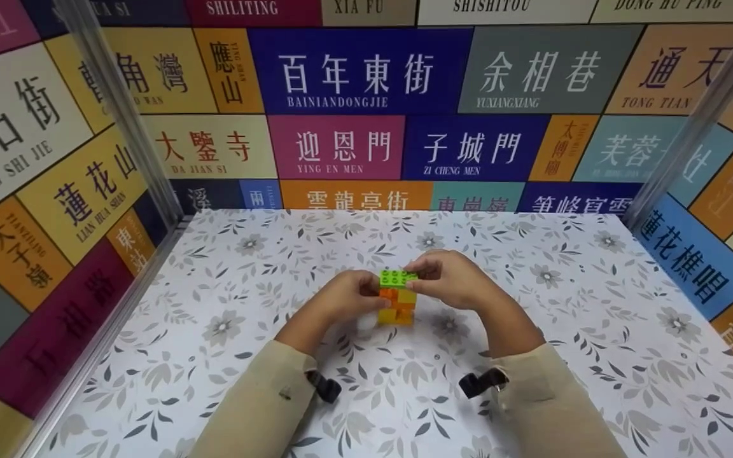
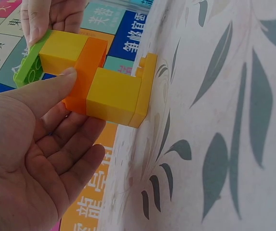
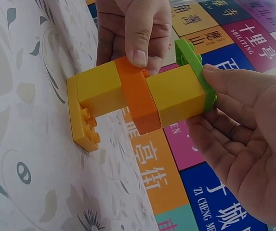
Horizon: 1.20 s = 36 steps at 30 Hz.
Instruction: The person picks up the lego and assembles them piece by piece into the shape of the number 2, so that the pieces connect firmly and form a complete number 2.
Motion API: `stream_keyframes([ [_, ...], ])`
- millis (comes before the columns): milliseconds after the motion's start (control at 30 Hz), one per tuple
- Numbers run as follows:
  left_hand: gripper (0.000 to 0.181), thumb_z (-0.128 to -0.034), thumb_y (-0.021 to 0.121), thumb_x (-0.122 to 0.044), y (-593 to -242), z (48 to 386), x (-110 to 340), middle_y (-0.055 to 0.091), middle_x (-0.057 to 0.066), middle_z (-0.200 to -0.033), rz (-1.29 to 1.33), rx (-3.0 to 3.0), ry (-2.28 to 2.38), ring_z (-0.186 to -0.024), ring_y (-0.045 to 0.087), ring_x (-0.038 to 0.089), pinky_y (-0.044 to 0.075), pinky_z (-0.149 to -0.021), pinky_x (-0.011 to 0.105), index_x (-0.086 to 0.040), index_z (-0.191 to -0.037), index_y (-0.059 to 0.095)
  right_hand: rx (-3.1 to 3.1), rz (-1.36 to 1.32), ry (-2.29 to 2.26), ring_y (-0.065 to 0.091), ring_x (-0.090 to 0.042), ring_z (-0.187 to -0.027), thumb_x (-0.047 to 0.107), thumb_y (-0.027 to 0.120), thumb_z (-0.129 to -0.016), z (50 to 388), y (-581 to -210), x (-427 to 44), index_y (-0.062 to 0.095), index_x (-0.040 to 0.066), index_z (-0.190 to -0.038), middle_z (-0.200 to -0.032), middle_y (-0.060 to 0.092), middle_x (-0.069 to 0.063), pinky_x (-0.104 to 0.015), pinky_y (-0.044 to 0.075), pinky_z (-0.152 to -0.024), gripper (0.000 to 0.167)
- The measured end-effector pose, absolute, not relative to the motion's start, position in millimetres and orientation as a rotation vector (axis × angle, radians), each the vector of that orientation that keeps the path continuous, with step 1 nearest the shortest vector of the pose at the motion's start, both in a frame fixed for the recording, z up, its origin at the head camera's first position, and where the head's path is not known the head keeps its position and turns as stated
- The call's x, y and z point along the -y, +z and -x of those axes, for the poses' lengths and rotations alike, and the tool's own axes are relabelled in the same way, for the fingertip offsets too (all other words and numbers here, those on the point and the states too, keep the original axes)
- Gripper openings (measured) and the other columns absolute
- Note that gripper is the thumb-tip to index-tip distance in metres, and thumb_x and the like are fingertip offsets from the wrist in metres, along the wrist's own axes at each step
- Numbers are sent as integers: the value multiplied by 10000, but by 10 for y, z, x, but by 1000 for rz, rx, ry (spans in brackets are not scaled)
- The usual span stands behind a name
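A tower of toy building bricks stands upright on the table in front of me. It has a flat yellow-orange base brick (image 3: pixel 73 118), a lower yellow block (image 2: pixel 112 94), a flat orange brick (image 3: pixel 140 103), an upper yellow block (image 3: pixel 176 94) and a flat green brick (image 1: pixel 393 280) on top. My left hand (image 1: pixel 349 298) pinches the tower at the orange brick, its thumb on the near face. With thumb and fingers, my right hand (image 1: pixel 452 278) pinches the green brick at its right end. Part of the green brick is hidden by these fingers.
The table (image 1: pixel 226 381) wears a white cover with grey flowers and leaves. Colourful panels (image 1: pixel 366 70) with printed characters rise behind it and at both sides. Clear upright edges (image 1: pixel 131 114) mark the corners. Black straps (image 1: pixel 484 383) sit at both wrists.
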<state>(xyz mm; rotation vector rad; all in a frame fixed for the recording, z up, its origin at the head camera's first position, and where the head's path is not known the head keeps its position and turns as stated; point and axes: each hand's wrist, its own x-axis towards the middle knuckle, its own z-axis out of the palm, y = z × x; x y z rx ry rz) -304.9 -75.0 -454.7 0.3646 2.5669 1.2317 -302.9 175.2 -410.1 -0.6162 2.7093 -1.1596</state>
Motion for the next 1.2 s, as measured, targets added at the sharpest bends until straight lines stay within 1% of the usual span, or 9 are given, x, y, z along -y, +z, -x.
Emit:
stream_keyframes([
  [200,147,-954,827,-319,-4542,3057,741,750,-42,-1046,-325,-2563,1222,-982,683,170,560,-956,376,-223,-1041,758,-2703,619,-1184,727,-214,-1113,298,818,-958,3044,-4114,-1750,793,208,-1241,-1234,752,-38,-462,591,-1029,298],
  [400,147,-949,832,-320,-4537,3060,740,750,-39,-1048,-314,-2558,1220,-987,687,176,562,-959,381,-225,-1033,758,-2666,631,-1242,735,-207,-1089,303,839,-937,3062,-4123,-1771,798,200,-1235,-1229,754,-50,-429,609,-993,319],
  [633,147,-946,836,-325,-4523,3064,736,749,-56,-1067,-285,-2550,1199,-1018,688,173,560,-1002,392,-247,-1043,757,-2571,594,-1316,722,-202,-1056,319,889,-885,3093,-4171,-1842,774,176,-1273,-1186,777,-65,-364,607,-933,429],
  [767,143,-946,834,-331,-4545,3068,744,746,-59,-1068,-284,-2544,1194,-1008,679,173,557,-974,381,-255,-1038,756,-2511,547,-1308,727,-208,-1062,294,904,-867,3122,-4211,-1873,758,142,-1297,-1169,787,-78,-369,613,-956,479],
  [900,169,-944,831,-336,-4570,3071,766,747,-45,-1063,-315,-2549,1210,-985,667,179,554,-937,369,-240,-1062,755,-2487,532,-1278,733,-197,-1040,246,906,-862,3149,-4278,-1864,764,112,-1259,-1158,795,-80,-365,606,-976,442],
  [1000,203,-943,827,-337,-4578,3073,781,750,-35,-1063,-338,-2556,1228,-977,668,180,553,-934,367,-220,-1091,754,-2481,516,-1236,735,-182,-1036,249,910,-858,3162,-4324,-1840,771,131,-1224,-1158,799,-58,-365,599,-992,409],
  [1200,256,-949,823,-363,-4591,3083,783,753,-42,-1078,-340,-2562,1253,-992,684,170,561,-950,370,-215,-1150,763,-2489,451,-1225,741,-192,-1077,249,911,-864,3176,-4369,-1835,784,175,-1213,-1177,802,-23,-425,587,-1059,379],
])
